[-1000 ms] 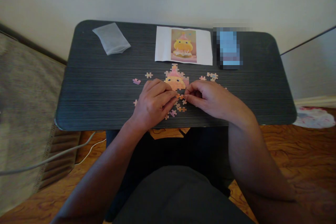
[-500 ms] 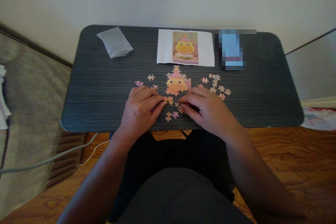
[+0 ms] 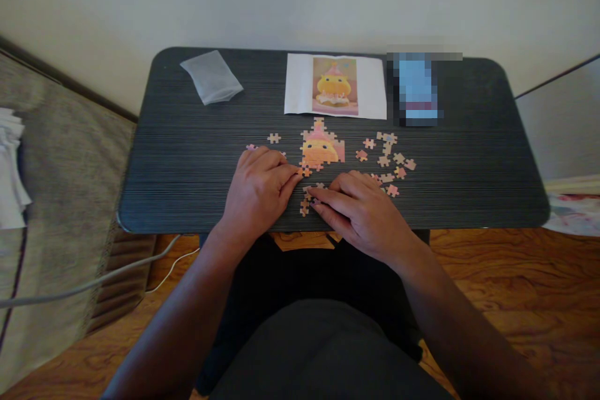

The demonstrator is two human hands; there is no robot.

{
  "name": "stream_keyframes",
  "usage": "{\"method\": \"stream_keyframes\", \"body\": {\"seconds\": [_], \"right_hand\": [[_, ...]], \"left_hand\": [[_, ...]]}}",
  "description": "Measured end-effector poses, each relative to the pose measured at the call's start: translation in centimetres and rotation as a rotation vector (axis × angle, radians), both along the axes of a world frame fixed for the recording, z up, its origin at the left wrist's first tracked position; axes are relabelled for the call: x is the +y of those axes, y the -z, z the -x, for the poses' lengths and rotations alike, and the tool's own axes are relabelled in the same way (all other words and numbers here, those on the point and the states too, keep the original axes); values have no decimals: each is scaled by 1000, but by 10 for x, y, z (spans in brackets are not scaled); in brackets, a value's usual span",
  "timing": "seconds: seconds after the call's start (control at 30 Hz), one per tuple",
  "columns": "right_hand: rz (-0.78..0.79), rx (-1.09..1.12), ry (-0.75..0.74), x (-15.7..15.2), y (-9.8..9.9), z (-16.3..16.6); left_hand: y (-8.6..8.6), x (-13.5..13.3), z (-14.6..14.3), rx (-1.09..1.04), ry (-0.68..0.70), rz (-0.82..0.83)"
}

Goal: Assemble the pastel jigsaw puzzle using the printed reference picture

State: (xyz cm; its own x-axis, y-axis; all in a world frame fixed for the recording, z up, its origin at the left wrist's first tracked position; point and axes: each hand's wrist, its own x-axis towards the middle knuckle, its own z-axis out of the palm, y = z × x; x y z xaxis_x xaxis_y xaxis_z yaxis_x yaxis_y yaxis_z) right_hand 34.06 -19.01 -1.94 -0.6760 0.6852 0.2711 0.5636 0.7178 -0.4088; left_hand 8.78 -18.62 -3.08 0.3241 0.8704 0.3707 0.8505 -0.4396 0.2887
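Note:
A partly joined jigsaw puzzle (image 3: pixel 321 147) with a yellow face and pink hat lies mid-table. Pinched in my left hand (image 3: pixel 262 184) is an orange puzzle piece (image 3: pixel 305 170), right at the lower left edge of the joined part. My right hand (image 3: pixel 363 209) has its thumb and index finger closed around a small puzzle piece, mostly covered by the fingertips. Near those fingertips lie a tan piece (image 3: pixel 304 208) and a few others. Several loose pieces (image 3: pixel 384 161) are scattered right of the puzzle; a pale piece (image 3: pixel 274 137) lies to its left.
Behind the puzzle lies a white sheet (image 3: pixel 300 84) with a printed picture of the same character. A clear plastic bag (image 3: pixel 212 78) is at the back left of the dark table (image 3: pixel 178 169). A blurred-out blue item (image 3: pixel 417 87) sits at the back right.
My left hand has brought the orange piece up against the puzzle's lower edge. My right hand has moved down and left onto the loose pieces; more pieces show at right. The view has shifted slightly.

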Motion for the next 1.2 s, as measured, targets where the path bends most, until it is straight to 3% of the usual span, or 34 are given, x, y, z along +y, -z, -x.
{"method": "stream_keyframes", "body": {"seconds": [0.37,0.77,1.2], "right_hand": [[57,26,106,25,5,2],[191,219,151,28,-6,12],[250,223,236,26,-4,15]], "left_hand": [[0,2,-3,19,2,19],[-6,-1,-1,-101,70,-17],[-4,-6,-1,-113,48,-70]]}}
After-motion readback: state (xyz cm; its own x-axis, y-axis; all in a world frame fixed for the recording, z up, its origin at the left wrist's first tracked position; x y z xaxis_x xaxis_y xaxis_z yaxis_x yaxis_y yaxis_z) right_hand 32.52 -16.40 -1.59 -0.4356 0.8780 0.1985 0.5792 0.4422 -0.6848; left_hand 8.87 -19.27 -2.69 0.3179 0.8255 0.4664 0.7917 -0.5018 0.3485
